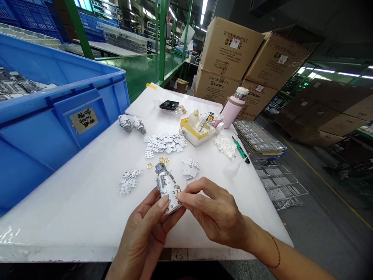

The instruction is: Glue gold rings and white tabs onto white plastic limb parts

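Note:
My left hand (pixel 145 229) grips a long stack of small grey-white perforated plates (pixel 166 186) from below, thumb pressed on its near end. My right hand (pixel 212 212) pinches the same stack's near end with thumb and forefinger. Both hands hover over the front edge of the white table (pixel 72 202). Loose piles of the same small plates lie just beyond: a big pile (pixel 164 143), a smaller one (pixel 190 168) and another (pixel 128 181) at the left. Gold rings (pixel 163 159) lie between them.
A large blue crate (pixel 58 112) holding grey parts stands at the left. Farther back are two more plate stacks (pixel 131 124), a yellow-rimmed tray of small items (pixel 201 130), a pink bottle (pixel 234 105), a green knife (pixel 240 149), clear trays (pixel 258 138) and cardboard boxes (pixel 230 50).

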Available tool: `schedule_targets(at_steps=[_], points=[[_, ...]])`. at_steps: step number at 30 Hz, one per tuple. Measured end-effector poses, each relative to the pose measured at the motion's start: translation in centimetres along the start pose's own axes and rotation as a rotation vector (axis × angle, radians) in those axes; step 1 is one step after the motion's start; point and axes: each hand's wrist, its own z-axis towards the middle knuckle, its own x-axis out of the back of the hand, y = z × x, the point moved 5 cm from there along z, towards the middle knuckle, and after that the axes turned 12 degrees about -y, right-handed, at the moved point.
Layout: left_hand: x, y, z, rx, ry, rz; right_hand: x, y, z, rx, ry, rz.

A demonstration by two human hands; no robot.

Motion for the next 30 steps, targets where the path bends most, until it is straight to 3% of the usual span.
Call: schedule_targets(at_steps=[5, 8, 12, 16, 19, 21, 26, 30], points=[[0.5, 0.1, 0.0, 0.052, 0.010, 0.128, -0.6, 0.6, -0.2, -0.102, 0.078, 0.190], [0.6, 0.0, -0.1, 0.085, -0.009, 0.160, -0.8, 1.8, -0.5, -0.323, 0.127, 0.402], [0.3, 0.1, -0.3, 0.101, -0.082, 0.189, -1.7, 3.0, -0.7, -0.596, -0.018, 0.710], [0.0, 0.5, -0.6, 0.120, -0.140, 0.179, -2.6, 2.7, -0.3, -0.608, -0.155, 0.984], [-0.2, 0.8, -0.7, 0.145, -0.122, 0.185, -3.1, 2.7, -0.3, -0.599, -0.103, 1.119], [-0.4, 1.0, -0.6, 0.103, -0.096, 0.253, -3.2, 2.9, -0.4, -0.584, -0.020, 1.111], [-0.5, 1.3, -0.5, -0.169, 0.023, 0.513, -3.1, 3.3, -0.9, -0.597, 0.127, 0.932], [-0.2, 0.9, -0.8, -0.241, 0.090, 0.605, -2.7, 3.3, -1.3, -0.674, 0.199, 0.704]])
